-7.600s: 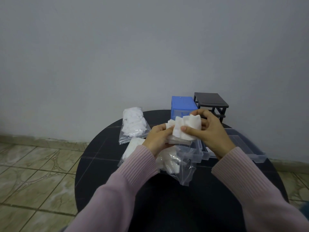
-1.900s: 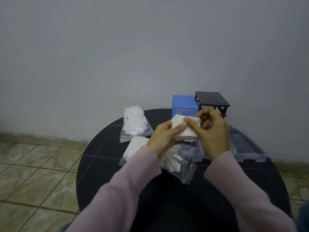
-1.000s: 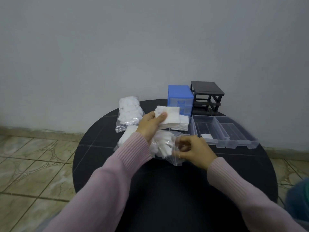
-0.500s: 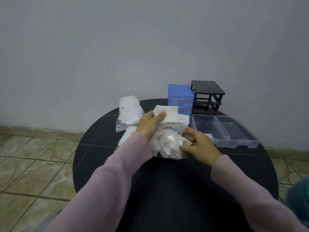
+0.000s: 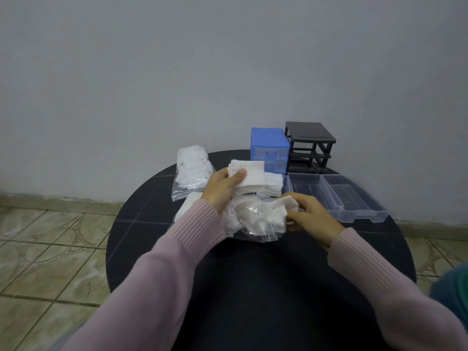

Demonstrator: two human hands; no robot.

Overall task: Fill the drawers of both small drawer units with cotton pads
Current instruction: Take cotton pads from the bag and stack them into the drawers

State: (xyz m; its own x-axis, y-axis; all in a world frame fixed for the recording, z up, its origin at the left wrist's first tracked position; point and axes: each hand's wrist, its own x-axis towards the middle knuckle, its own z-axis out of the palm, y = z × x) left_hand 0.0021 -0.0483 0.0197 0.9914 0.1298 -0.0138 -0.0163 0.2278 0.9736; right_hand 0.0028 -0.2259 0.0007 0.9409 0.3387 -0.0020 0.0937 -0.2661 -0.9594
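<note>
The left hand (image 5: 219, 189) clamps a stack of square cotton pads (image 5: 249, 176) aloft, keeping them gathered, while the right hand (image 5: 310, 217) pinches more pads (image 5: 278, 211) from the open plastic bag (image 5: 249, 220); two clear drawers (image 5: 336, 196) wait near the desk's (image 5: 253, 287) far edge.

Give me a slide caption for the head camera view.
Left hand holds cotton pads; right hand pulls more from a bag.

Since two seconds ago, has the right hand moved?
Yes. The right hand dropped from beside the blue drawer unit down to the open bag.
</note>
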